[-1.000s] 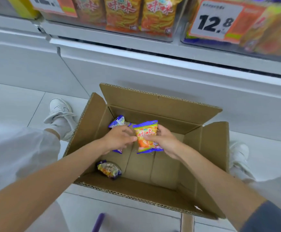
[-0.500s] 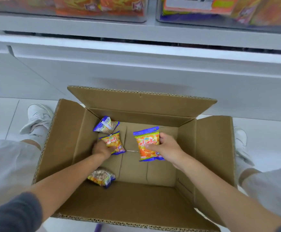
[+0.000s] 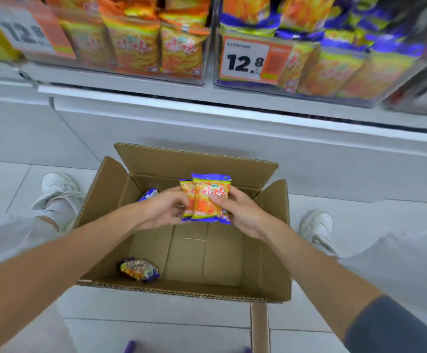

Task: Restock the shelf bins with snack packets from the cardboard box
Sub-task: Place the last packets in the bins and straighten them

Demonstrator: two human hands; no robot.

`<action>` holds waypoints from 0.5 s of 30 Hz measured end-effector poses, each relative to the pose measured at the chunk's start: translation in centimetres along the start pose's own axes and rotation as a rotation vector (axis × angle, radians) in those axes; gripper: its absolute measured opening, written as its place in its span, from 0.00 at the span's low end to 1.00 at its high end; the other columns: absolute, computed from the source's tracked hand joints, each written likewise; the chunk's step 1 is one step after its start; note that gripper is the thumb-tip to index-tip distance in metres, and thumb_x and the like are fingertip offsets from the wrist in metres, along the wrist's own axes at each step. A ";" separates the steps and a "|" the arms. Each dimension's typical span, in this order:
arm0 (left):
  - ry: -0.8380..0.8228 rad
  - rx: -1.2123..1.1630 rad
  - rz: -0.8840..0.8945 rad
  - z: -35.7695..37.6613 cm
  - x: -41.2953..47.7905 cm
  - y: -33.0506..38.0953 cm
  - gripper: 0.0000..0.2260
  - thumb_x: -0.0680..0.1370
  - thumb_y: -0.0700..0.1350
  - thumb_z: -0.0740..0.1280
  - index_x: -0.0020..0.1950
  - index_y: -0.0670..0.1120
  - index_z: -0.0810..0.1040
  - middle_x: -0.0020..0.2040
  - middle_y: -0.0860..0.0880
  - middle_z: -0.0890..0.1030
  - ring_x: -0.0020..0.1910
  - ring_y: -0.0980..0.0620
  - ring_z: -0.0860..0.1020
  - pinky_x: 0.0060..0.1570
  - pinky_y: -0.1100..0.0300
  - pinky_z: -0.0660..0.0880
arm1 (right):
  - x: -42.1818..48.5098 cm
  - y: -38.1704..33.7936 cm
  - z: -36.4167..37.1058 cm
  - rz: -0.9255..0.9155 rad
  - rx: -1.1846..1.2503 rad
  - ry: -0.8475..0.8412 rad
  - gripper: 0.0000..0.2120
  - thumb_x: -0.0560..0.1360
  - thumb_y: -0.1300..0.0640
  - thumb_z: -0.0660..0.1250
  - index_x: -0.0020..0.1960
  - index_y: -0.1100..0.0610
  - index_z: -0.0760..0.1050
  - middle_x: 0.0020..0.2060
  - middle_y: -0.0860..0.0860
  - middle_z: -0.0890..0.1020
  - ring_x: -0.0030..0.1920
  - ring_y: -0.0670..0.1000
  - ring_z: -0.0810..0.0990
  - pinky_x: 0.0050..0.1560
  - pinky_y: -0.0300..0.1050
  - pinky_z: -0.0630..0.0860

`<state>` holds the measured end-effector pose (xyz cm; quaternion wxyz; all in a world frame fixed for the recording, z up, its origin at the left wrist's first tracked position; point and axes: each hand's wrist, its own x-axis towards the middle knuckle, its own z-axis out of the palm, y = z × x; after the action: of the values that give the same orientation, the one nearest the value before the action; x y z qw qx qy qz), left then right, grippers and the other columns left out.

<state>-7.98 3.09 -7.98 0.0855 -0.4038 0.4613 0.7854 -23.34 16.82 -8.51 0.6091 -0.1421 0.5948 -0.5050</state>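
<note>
Hovering mid-frame above the open cardboard box [image 3: 187,289], two orange snack packets are stacked, the front packet [image 3: 211,197] overlapping the rear packet [image 3: 187,197]. The right hand [image 3: 243,212] grasps the front one, thumb across its face; the left hand [image 3: 164,210] grips the rear packet's left edge. Inside the box, a blue packet [image 3: 148,194] peeks out behind the left hand and a mixed-colour packet [image 3: 139,270] lies at lower left. Shelf bins [image 3: 156,72] full of packets, with a 12.8 price tag [image 3: 245,59], fill the top.

Orange-and-yellow packets [image 3: 211,200] at frame centre, blue-purple edges, red lettering; plain brown cardboard box [image 3: 273,250]; speckled packet [image 3: 139,270] lower left, purple ends; price tag [image 3: 248,59] upper middle, white, black digits, orange strip.
</note>
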 end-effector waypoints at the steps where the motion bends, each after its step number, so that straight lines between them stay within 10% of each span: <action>1: -0.023 0.003 0.011 0.7 -1.2 1.2 0.19 0.71 0.45 0.68 0.61 0.44 0.75 0.58 0.44 0.80 0.57 0.44 0.77 0.67 0.45 0.71 | -1.1 -1.1 0.1 -0.019 -0.019 -0.007 0.23 0.72 0.55 0.73 0.65 0.58 0.73 0.57 0.55 0.82 0.54 0.53 0.83 0.55 0.46 0.79; 4: -0.076 0.150 0.120 3.8 -3.9 4.2 0.20 0.79 0.58 0.64 0.66 0.49 0.74 0.61 0.47 0.81 0.61 0.47 0.79 0.66 0.48 0.71 | -4.4 -4.6 0.2 -0.084 -0.097 -0.020 0.19 0.76 0.56 0.70 0.64 0.60 0.74 0.51 0.54 0.84 0.43 0.47 0.84 0.43 0.37 0.79; 10: -0.058 0.106 0.289 10.7 -7.2 11.7 0.19 0.80 0.56 0.60 0.66 0.47 0.74 0.61 0.44 0.81 0.62 0.45 0.78 0.62 0.48 0.75 | -9.5 -13.0 -1.0 -0.250 -0.109 0.045 0.32 0.67 0.52 0.79 0.66 0.58 0.72 0.56 0.55 0.84 0.56 0.55 0.83 0.62 0.52 0.77; 15: 0.344 0.541 0.830 16.1 -7.3 20.0 0.13 0.82 0.57 0.58 0.53 0.53 0.78 0.50 0.56 0.81 0.49 0.56 0.77 0.51 0.55 0.73 | -11.5 -21.4 -5.5 -0.513 -0.074 0.297 0.16 0.70 0.57 0.76 0.55 0.53 0.76 0.50 0.51 0.84 0.48 0.50 0.84 0.51 0.44 0.79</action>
<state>-22.21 6.41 14.31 -0.2086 -0.2737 0.7760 0.5285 -35.11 18.57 13.32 0.3625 -0.2345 0.6401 -0.6355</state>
